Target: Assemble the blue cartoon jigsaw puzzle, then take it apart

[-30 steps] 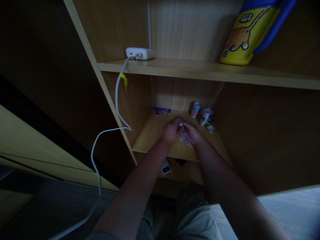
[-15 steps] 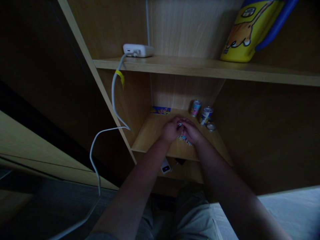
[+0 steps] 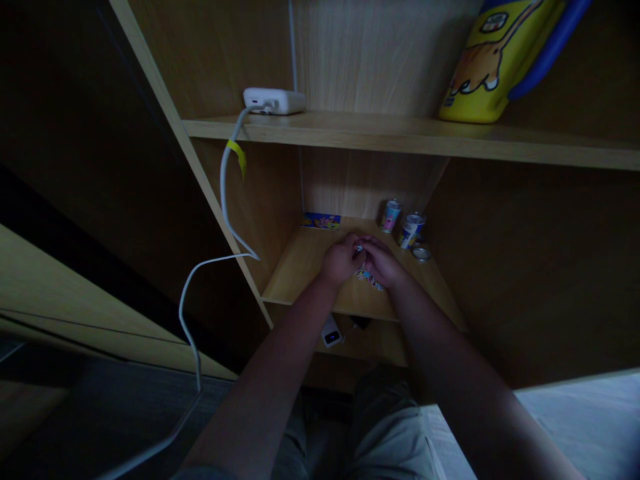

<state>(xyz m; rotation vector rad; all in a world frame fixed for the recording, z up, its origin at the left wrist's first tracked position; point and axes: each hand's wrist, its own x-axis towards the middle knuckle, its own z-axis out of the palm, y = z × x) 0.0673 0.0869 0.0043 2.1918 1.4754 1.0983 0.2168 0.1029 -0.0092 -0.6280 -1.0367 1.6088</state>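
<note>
Over the middle shelf, my left hand [image 3: 341, 259] and my right hand [image 3: 381, 262] meet with their fingertips together. Both are closed on a small pale-and-blue jigsaw piece [image 3: 359, 248], of which only a bit shows between the fingers. Just below the hands lies a loose cluster of colourful jigsaw pieces [image 3: 371, 280], partly covered by my right hand. Behind them, at the back left of the shelf, is a blue cartoon picture card [image 3: 321, 221]. To the right of my right hand stand a pink-and-blue small can [image 3: 391, 217] and a blue-and-white can [image 3: 411, 231].
A round metal lid [image 3: 421, 253] lies by the cans. On the upper shelf [image 3: 350, 127] are a white charger [image 3: 276, 101] and a yellow mug [image 3: 480, 73]. A white cable [image 3: 225, 190] hangs down the left. Below sits a white device [image 3: 331, 333].
The view has shifted very slightly. Both hands stay together over the pieces, with hardly any visible finger movement.
</note>
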